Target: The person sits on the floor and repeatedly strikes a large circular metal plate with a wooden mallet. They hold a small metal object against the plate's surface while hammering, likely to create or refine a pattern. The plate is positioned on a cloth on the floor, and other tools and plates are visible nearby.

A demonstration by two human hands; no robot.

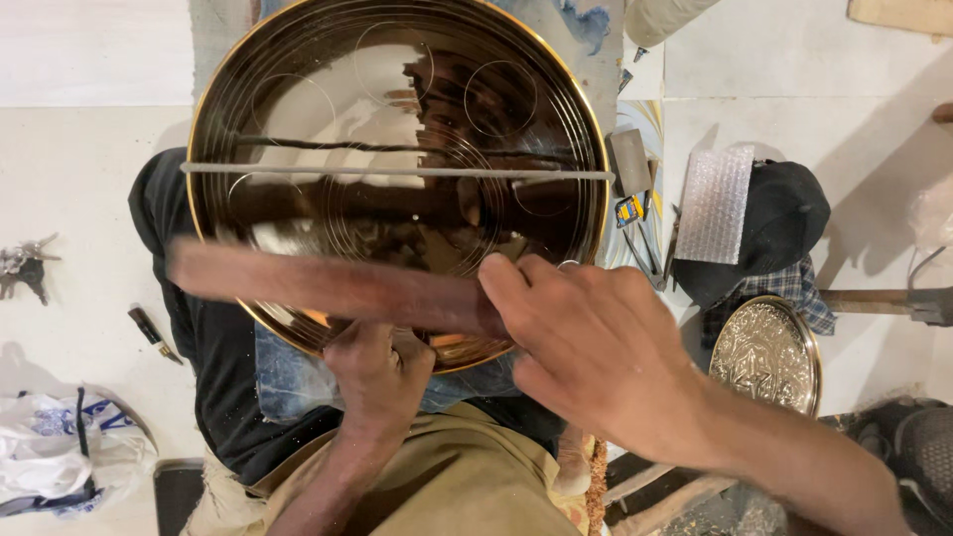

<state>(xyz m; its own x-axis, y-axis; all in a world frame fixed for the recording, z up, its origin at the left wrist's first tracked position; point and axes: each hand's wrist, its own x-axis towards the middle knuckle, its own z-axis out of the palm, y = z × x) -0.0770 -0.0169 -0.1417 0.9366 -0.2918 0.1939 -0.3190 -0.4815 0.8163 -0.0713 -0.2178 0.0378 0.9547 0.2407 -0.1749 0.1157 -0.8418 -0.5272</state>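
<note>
A large round brass tray (298,109) with engraved circles on its shiny face lies in front of me, over my lap. A thin metal rod (397,172) lies straight across it. My right hand (586,347) grips one end of a long brown wooden stick (328,285), blurred, that reaches left over the tray's near part. My left hand (379,382) is closed at the tray's near rim, under the stick; what it grips is hidden.
A smaller embossed round plate (766,352) lies at the right, next to a dark cap (784,213) and a piece of bubble wrap (715,203). Keys (25,263), a small tool (154,333) and a plastic bag (60,452) lie at the left. Hammer head (933,303) at far right.
</note>
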